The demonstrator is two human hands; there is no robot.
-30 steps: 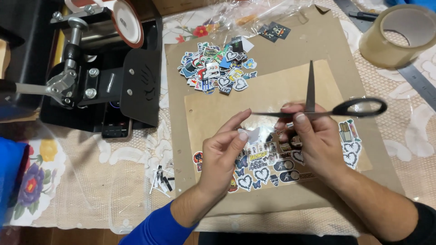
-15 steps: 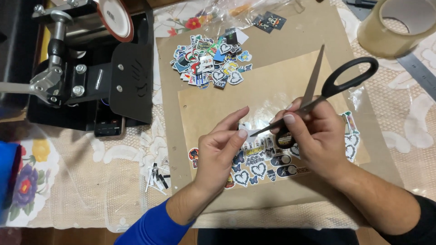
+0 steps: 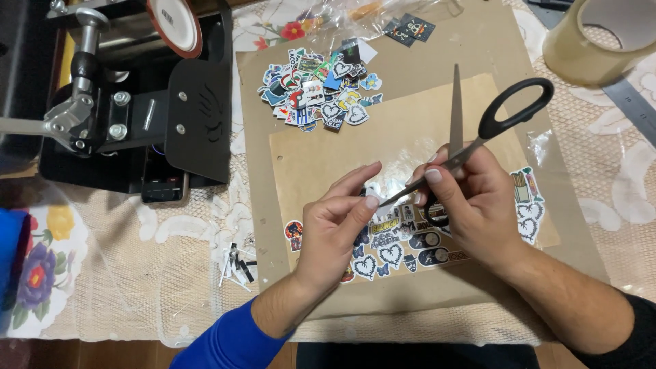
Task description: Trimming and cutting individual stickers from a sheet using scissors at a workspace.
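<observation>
Your left hand (image 3: pixel 338 222) pinches a small white sticker piece (image 3: pixel 374 189) between thumb and fingertips, held just above the brown paper sheet (image 3: pixel 328 147). Your right hand (image 3: pixel 471 201) is clenched around the black-handled scissors (image 3: pixel 471 140), blades open, one blade upright and the other pointing at the piece.

In my judgement, the cut in hand goes well if you keep the piece pinched close to the cutting line, with your fingertips clear of the lower blade, whose tip lies almost against your left thumb. Turn the piece rather than the scissors, and take short cuts near the pivot for control.

The piece is small, pale and partly hidden by your fingers; its outline and print cannot be made out. Below your hands lies an uncut sticker sheet (image 3: pixel 396 249) with hearts and dark labels, flat on the paper. A heap of finished cut stickers (image 3: pixel 318 89) sits well apart at the upper part of the worktop (image 3: pixel 171 273). Trimmed scraps (image 3: pixel 236 266) lie near your left wrist. A tape roll (image 3: pixel 601 37) and a black press (image 3: pixel 137 102) stand clear of the work.
</observation>
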